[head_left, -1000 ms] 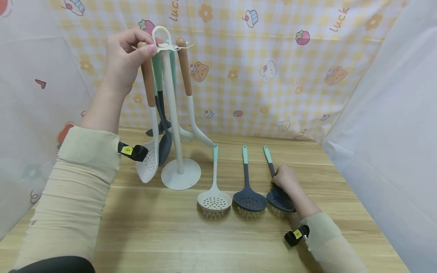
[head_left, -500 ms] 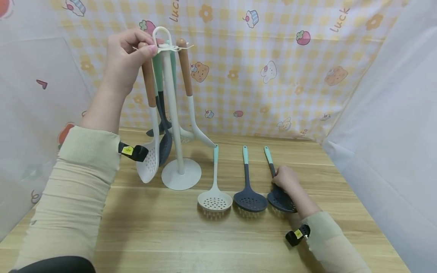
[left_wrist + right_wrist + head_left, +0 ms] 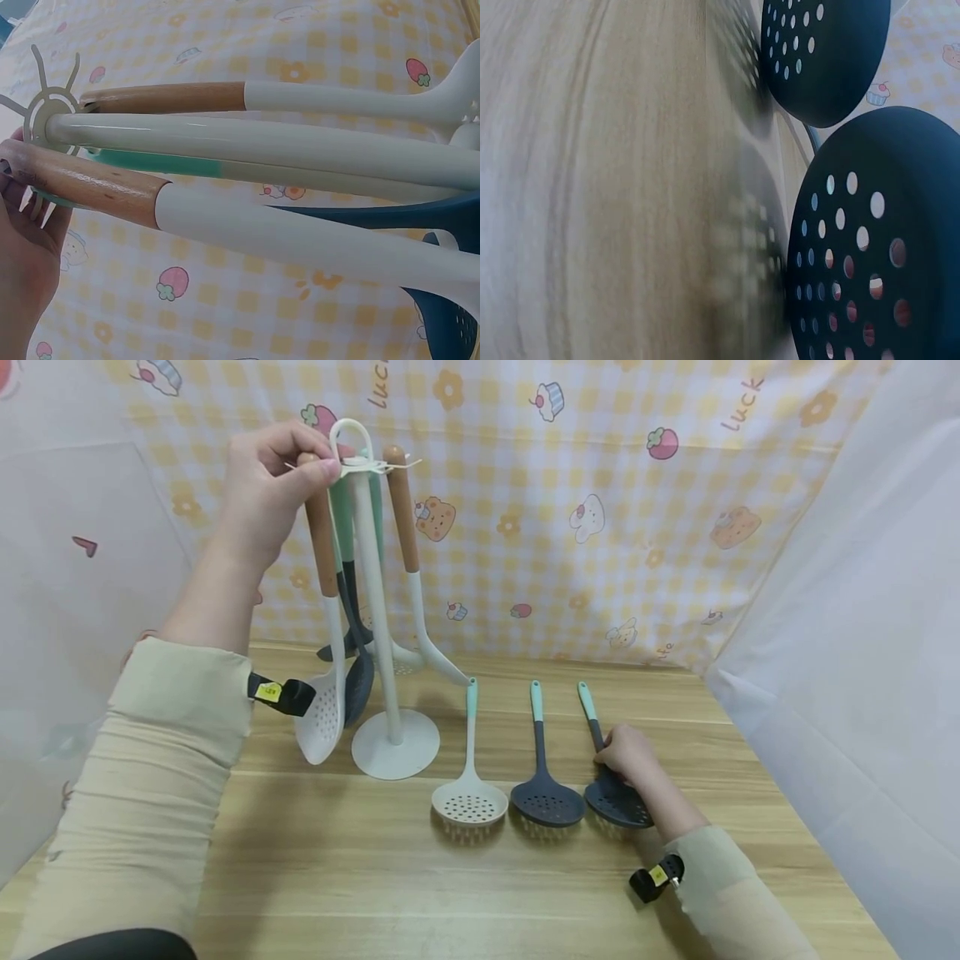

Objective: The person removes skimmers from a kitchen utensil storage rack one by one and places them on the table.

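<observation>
Nearest, on the right of the table (image 3: 420, 893), your right hand (image 3: 630, 753) grips the right skimmer (image 3: 617, 803) low on its neck, likely to stop it shifting. To its left lie the middle skimmer (image 3: 547, 800) and left skimmer (image 3: 470, 806), handles pointing far, spaced so each seems easy to take alone. Farther off, on the left, your left hand (image 3: 272, 481) pinches the spoon (image 3: 321, 547) by its wooden top at the head of the stand (image 3: 373, 577), probably steadying both; other utensils (image 3: 402, 514) hang around its post.

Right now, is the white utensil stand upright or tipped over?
Upright: the stand has its round base on the table, its pole rising above.
</observation>
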A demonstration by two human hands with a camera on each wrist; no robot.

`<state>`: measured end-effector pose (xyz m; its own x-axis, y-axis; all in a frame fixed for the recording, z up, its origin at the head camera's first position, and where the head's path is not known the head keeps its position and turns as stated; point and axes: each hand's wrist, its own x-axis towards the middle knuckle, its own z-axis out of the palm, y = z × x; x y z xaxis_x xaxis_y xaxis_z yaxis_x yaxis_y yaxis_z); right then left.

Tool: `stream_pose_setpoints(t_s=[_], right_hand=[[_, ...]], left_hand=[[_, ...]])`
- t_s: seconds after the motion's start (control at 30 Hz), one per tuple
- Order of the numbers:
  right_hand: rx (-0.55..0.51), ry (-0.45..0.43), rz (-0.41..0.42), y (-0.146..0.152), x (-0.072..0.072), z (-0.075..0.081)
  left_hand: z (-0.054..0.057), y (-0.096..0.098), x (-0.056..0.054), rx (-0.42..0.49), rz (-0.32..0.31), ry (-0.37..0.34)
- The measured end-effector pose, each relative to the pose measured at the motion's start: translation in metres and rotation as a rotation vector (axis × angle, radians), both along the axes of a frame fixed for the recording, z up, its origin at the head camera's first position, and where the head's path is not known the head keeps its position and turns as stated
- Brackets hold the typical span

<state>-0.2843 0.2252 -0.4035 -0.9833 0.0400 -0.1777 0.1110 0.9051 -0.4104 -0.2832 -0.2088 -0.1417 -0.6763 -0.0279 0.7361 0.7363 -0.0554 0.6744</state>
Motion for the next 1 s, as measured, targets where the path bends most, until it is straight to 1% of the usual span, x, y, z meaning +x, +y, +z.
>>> stream_pose_setpoints(t_s=[0.2,0.3,0.4,0.47,0.5,0.57,0.7,0.83,0.93,1.0], right_hand=[[-0.035,-0.038,0.001,0.003,0.001,0.003],[-0.024,-0.04,0.016,0.003,0.002,0.007],[0.039,0.018,0.045,0.001,0.004,0.013],[0.074,0.056,0.045,0.0,0.004,0.017],[0.098,0.075,0.045,-0.001,0.005,0.02],[0.111,0.093,0.034,-0.002,0.005,0.025],[0.088,0.109,0.025,-0.007,0.007,0.037],[0.065,0.177,0.048,-0.012,0.01,0.047],[0.057,0.244,0.08,-0.017,0.012,0.055],[0.042,0.275,0.102,-0.021,0.015,0.061]], left_hand=[[0.001,0.0,0.001,-0.004,-0.002,-0.003],[0.001,0.0,0.001,-0.014,0.012,-0.005],[0.001,0.0,0.001,-0.024,0.02,-0.002],[0.001,0.0,0.0,-0.026,0.016,0.001],[0.001,0.0,0.0,-0.024,0.011,0.002],[0.0,-0.001,0.0,-0.013,-0.017,0.001],[-0.002,-0.002,0.0,-0.001,-0.044,0.006],[-0.004,-0.003,0.0,0.01,-0.053,0.009],[-0.005,-0.004,0.0,0.017,-0.066,0.004],[-0.005,-0.005,0.0,0.016,-0.064,0.0]])
